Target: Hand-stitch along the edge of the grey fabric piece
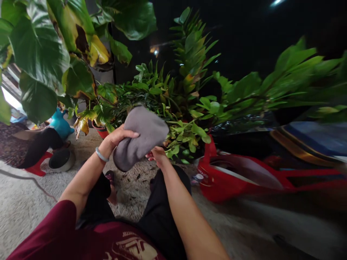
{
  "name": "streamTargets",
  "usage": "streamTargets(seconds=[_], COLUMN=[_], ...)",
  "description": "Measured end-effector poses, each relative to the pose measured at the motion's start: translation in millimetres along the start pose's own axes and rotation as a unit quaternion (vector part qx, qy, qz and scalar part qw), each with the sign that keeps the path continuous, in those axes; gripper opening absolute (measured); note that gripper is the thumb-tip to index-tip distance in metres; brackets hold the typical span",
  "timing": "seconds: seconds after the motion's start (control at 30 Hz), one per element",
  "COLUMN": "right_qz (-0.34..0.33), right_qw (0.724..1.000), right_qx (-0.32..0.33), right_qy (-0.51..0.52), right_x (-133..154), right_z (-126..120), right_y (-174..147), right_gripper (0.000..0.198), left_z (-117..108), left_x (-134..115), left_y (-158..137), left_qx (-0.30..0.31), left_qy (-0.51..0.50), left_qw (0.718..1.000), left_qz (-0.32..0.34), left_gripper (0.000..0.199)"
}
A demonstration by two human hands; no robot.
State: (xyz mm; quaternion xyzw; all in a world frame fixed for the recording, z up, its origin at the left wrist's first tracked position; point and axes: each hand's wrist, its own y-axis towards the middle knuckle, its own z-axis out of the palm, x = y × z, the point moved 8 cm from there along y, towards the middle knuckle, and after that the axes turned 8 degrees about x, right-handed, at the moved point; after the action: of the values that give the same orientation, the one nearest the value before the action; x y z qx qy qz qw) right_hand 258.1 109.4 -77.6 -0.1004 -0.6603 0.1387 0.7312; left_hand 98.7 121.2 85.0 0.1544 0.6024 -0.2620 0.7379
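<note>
Cloth (148, 126) is up, between both hands' fingers, not set down. Left hand (116, 138) pinches it, thumb on top. Right hand (159, 155) at its near edge, fingers curled; can't tell grip. Plants (187, 135) beyond fingers.

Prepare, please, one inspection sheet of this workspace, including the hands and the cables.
Surface: rough gray floor with dark specks.
Job's things: gray fabric piece, creased, held above the floor.
Clutter: open red bag, right; pot, left.
Hands: left hand grips the gray fabric piece, thumb on top; right hand is at its lower edge, grip unclear.
Cables: dark cord or hose on the floor, left.
Surroundings: leafy plants ahead; another person, left.
</note>
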Motion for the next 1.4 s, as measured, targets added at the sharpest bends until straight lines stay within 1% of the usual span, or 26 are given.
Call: streamTargets(seconds=[0.07, 0.1, 0.17, 0.2, 0.27, 0.33, 0.37, 0.4, 0.43, 0.5, 0.57, 0.63, 0.7, 0.77, 0.8, 0.87, 0.93, 1.0, 1.07, 1.13, 1.17, 1.23, 1.3, 1.33, 1.37, 1.4], right_qz=[0.01, 0.014, 0.021, 0.024, 0.028, 0.03, 0.031, 0.032, 0.032, 0.029, 0.025, 0.018, 0.013, 0.013, 0.015, 0.022, 0.029, 0.032, 0.028, 0.022, 0.02, 0.019, 0.019, 0.018, 0.018, 0.019], right_qw=[1.0, 1.0, 0.999, 0.999, 0.999, 0.999, 0.999, 0.998, 0.998, 0.998, 0.999, 0.999, 0.999, 0.999, 0.998, 0.998, 0.998, 0.998, 0.998, 0.998, 0.998, 0.999, 0.999, 0.999, 0.999, 0.999], right_qx=[-0.007, -0.009, -0.011, -0.013, -0.016, -0.019, -0.018, -0.016, -0.013, -0.012, -0.014, -0.012, -0.005, -0.001, -0.002, -0.007, -0.012, -0.015, -0.018, -0.024, -0.025, -0.019, -0.009, -0.006, -0.005, -0.006], right_qy=[0.011, 0.016, 0.024, 0.028, 0.034, 0.038, 0.04, 0.042, 0.044, 0.046, 0.046, 0.046, 0.048, 0.051, 0.053, 0.054, 0.053, 0.052, 0.052, 0.049, 0.046, 0.042, 0.042, 0.043, 0.045, 0.048], right_x=[0, 0, 0, -1, -2, -4, -4, -5, -5, -5, -4, -2, 0, 1, 1, -1, -3, -5, -7, -6, -6, -5, -4, -3, -2, -1], right_z=[4, 5, 6, 6, 3, -1, -2, -2, -1, 1, 6, 11, 15, 17, 16, 12, 8, 5, 5, 6, 7, 10, 12, 12, 12, 11], right_y=[-1, -1, -2, -1, -1, 1, 1, 2, 2, 2, 2, 1, 1, 1, 1, 1, 2, 3, 4, 4, 4, 3, 2, 2, 1, 0], right_gripper=[0.016, 0.016, 0.015, 0.014, 0.014, 0.016, 0.016, 0.016, 0.015, 0.014, 0.013, 0.014, 0.014, 0.015, 0.015, 0.015, 0.015, 0.014, 0.011, 0.011, 0.011, 0.011, 0.011, 0.011, 0.012, 0.012], left_z=[3, 2, -5, -11, -26, -34, -36, -37, -36, -30, -21, -14, -10, -13, -17, -29, -38, -39, -32, -23, -19, -17, -25, -31, -39, -47], left_x=[-12, -10, 10, 25, 59, 89, 97, 99, 95, 72, 36, 4, -10, -1, 11, 43, 73, 87, 81, 57, 42, 8, -17, -22, -21, -14], left_y=[23, 31, 32, 25, -2, -36, -51, -64, -72, -74, -59, -37, -17, -8, -9, -22, -43, -62, -69, -63, -56, -40, -26, -21, -19, -20], left_qx=[-0.03, -0.042, -0.067, -0.08, -0.094, -0.061, -0.049, -0.035, -0.024, -0.02, -0.036, -0.059, -0.074, -0.091, -0.103, -0.122, -0.109, -0.07, -0.031, -0.014, -0.018, -0.046, -0.094, -0.119, -0.143, -0.166], left_qy=[-0.033, -0.04, -0.027, -0.01, 0.028, 0.033, 0.024, 0.018, 0.013, 0.007, -0.013, -0.048, -0.073, -0.062, -0.042, 0.012, 0.049, 0.052, 0.054, 0.053, 0.042, -0.005, -0.056, -0.075, -0.091, -0.102], left_qw=[0.998, 0.997, 0.997, 0.997, 0.993, 0.99, 0.989, 0.988, 0.989, 0.993, 0.998, 0.997, 0.992, 0.991, 0.992, 0.992, 0.989, 0.989, 0.992, 0.995, 0.997, 0.999, 0.99, 0.985, 0.98, 0.976], left_qz=[0.044, 0.046, 0.019, -0.005, -0.061, -0.121, -0.138, -0.147, -0.147, -0.115, -0.048, 0.029, 0.077, 0.074, 0.053, -0.013, -0.082, -0.116, -0.114, -0.082, -0.055, 0.017, 0.084, 0.103, 0.109, 0.103], left_gripper=[0.055, 0.054, 0.047, 0.044, 0.037, 0.039, 0.041, 0.044, 0.047, 0.051, 0.053, 0.054, 0.055, 0.052, 0.05, 0.042, 0.035, 0.033, 0.036, 0.042, 0.045, 0.052, 0.055, 0.053, 0.051, 0.05])
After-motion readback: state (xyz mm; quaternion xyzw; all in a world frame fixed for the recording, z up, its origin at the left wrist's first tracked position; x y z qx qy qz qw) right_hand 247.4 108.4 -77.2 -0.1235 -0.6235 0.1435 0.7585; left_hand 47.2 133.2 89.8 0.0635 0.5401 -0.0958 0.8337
